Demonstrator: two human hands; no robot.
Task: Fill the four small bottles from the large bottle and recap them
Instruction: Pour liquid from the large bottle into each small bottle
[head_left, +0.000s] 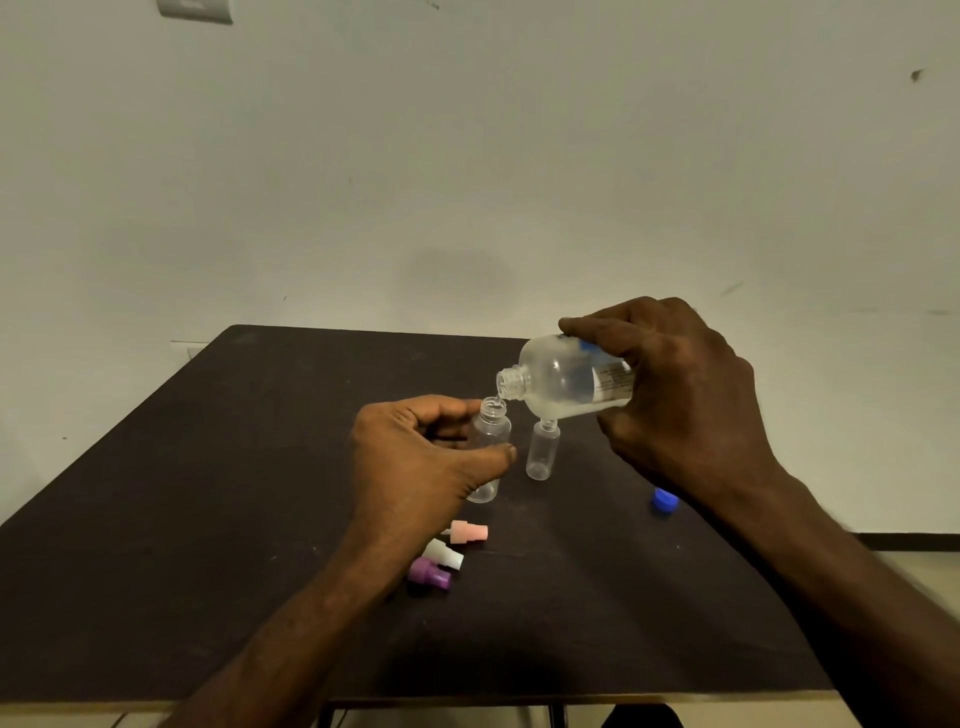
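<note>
A dark table (218, 467) stands against a pale, scuffed wall (467, 156). The right hand (675, 395) grips the tilted large bottle (566, 382), its mouth over a small bottle (491, 447) that the left hand (421, 462) pinches. Another small bottle (543, 449) stands beside; loose caps (441, 556) lie nearer.

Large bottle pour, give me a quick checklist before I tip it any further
1. Large bottle gripped by right hand: ok.
2. Its mouth over the small bottle neck: ok.
3. Left hand fingers steadying that small bottle: ok.
4. Fill level in it: cannot tell.
5. Second small bottle upright, open, clear of the pour: ok.
6. Caps within reach, pink cap, white cap, purple cap; fourth: cannot tell.
</note>
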